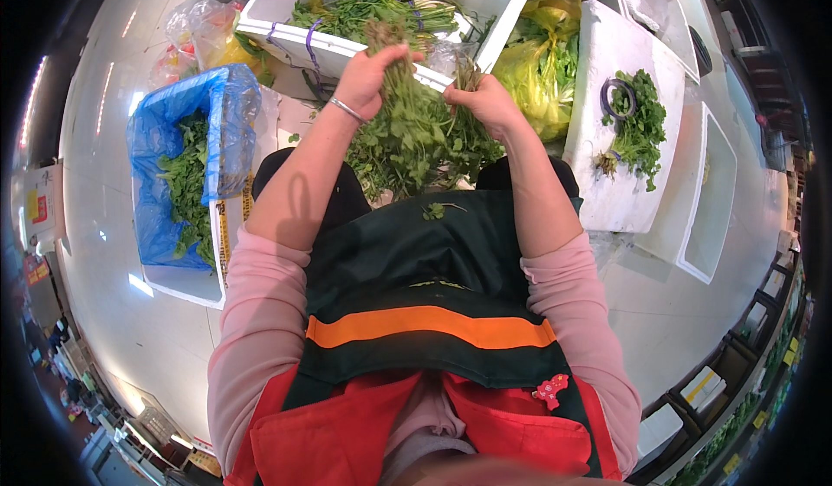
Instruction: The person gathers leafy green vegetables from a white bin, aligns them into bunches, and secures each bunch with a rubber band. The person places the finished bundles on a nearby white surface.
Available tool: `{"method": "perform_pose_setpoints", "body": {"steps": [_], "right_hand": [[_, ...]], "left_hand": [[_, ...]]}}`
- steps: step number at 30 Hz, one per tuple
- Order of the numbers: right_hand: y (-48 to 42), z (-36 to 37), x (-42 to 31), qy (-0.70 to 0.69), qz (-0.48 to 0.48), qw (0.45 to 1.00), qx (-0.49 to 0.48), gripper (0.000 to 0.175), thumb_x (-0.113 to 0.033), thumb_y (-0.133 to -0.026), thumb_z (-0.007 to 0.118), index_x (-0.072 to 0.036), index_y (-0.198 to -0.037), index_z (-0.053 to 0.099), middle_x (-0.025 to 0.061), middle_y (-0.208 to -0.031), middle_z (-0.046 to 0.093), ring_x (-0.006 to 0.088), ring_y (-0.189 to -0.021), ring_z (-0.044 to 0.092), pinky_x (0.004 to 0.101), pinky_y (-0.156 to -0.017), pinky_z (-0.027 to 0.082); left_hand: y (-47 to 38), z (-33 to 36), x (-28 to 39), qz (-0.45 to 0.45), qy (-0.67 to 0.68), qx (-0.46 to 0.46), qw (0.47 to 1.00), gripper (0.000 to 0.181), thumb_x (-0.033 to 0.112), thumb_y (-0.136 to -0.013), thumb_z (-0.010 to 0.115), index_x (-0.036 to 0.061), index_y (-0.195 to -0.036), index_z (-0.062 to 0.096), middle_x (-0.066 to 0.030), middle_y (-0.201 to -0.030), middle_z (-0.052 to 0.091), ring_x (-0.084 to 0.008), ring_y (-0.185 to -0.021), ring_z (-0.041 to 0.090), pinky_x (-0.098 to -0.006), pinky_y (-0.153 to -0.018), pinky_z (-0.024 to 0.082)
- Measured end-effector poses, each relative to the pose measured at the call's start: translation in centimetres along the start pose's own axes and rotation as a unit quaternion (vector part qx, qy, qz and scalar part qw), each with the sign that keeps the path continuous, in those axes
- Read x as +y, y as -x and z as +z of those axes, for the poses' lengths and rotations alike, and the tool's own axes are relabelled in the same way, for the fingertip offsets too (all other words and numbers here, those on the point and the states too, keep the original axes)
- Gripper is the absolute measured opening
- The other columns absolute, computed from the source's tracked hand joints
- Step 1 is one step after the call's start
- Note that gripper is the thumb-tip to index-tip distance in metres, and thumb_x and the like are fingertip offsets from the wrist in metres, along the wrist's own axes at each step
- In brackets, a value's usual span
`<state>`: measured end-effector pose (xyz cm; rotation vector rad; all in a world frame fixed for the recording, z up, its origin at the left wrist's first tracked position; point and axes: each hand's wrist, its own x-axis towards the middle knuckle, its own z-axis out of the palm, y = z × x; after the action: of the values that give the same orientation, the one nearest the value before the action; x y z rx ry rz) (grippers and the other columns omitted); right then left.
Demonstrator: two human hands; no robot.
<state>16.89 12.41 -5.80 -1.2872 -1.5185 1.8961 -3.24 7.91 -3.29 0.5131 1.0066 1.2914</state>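
Observation:
My left hand [365, 82], with a metal bangle at the wrist, grips a leafy bunch of cilantro [404, 112] near its blurred root end. The leaves hang down toward my lap. To its right, my right hand [484, 104] pinches a smaller cluster of cilantro stems [467, 75] between thumb and fingers. More loose cilantro [380, 177] lies below both hands, between my knees; overlapping leaves hide where one bunch ends. A single sprig [435, 211] rests on my dark green apron [416, 245].
Ahead is a white foam box [338, 54] of tied greens. Left stands a blue-lined box [146, 174] with leafy greens. At right, a foam lid [598, 193] carries a cilantro bunch [640, 128] and a roll of tape [608, 99]. A yellow bag [543, 76] of greens sits between.

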Motion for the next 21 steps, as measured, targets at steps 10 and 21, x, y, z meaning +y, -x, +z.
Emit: {"method": "perform_pose_setpoints", "body": {"steps": [10, 21], "right_hand": [[1.1, 0.3, -1.9, -0.297, 0.052, 0.951, -0.071, 0.04, -0.04, -0.094, 0.046, -0.002, -0.104, 0.055, 0.01, -0.096, 0.062, 0.0212, -0.081, 0.062, 0.0357, -0.069, 0.051], [2.3, 0.9, -2.7, -0.226, 0.0, 0.972, -0.065, 0.025, -0.02, -0.092, 0.053, -0.002, -0.11, 0.053, 0.008, -0.097, 0.061, 0.0188, -0.087, 0.06, 0.0348, -0.074, 0.051]], "left_hand": [[0.7, 1.6, -1.6, 0.063, -0.189, -0.004, 0.98, 0.029, 0.017, -0.078, 0.072, 0.0012, -0.099, 0.059, -0.0014, -0.082, 0.062, -0.0086, -0.066, 0.054, -0.0233, -0.056, 0.045], [0.7, 1.9, -1.3, -0.034, -0.186, -0.044, 0.981, 0.019, 0.017, -0.082, 0.068, 0.001, -0.09, 0.061, 0.0005, -0.075, 0.059, -0.0079, -0.063, 0.053, -0.0227, -0.052, 0.044]]}}
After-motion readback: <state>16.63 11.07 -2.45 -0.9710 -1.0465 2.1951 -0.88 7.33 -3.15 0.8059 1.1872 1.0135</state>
